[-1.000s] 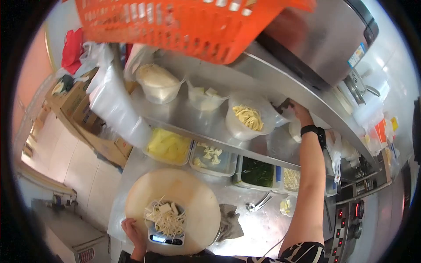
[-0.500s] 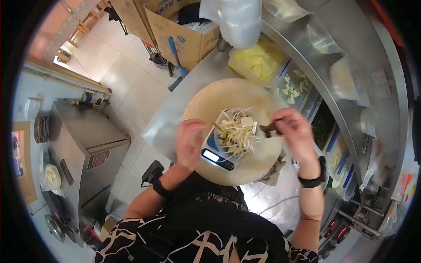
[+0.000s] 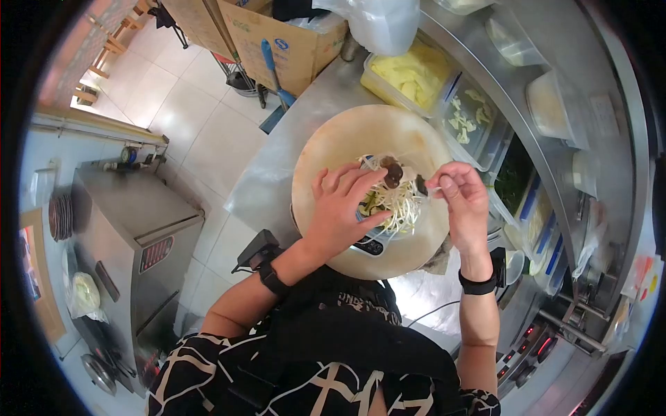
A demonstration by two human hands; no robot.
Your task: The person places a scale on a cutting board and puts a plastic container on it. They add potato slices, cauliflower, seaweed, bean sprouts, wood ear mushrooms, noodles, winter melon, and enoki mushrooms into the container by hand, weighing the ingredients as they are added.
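A pile of bean sprouts (image 3: 399, 208) lies on a small digital scale (image 3: 370, 246), which stands on a round cutting board (image 3: 333, 132). Two dark brown, wrinkled pieces are on the sprouts: a larger dark piece (image 3: 393, 173) at the top and a smaller one (image 3: 421, 184) at the right edge. My left hand (image 3: 350, 208) is spread over the left side of the pile and covers much of the scale. Beside the pile on the right, my right hand (image 3: 463, 197) has thumb and forefinger pinched together. What lies between those fingertips is too small to name.
Behind the board stands a tub of yellow slices (image 3: 413, 73), with a tray of pale pieces (image 3: 468, 114) beside it. More containers line the right under a steel shelf (image 3: 555, 132). A cardboard box (image 3: 284, 41) and a blue-handled tool (image 3: 274, 66) are at the back left.
My left hand has moved right, over the sprouts. The dark piece my right hand held has left its fingers, and dark pieces now lie on the pile. The view has shifted slightly.
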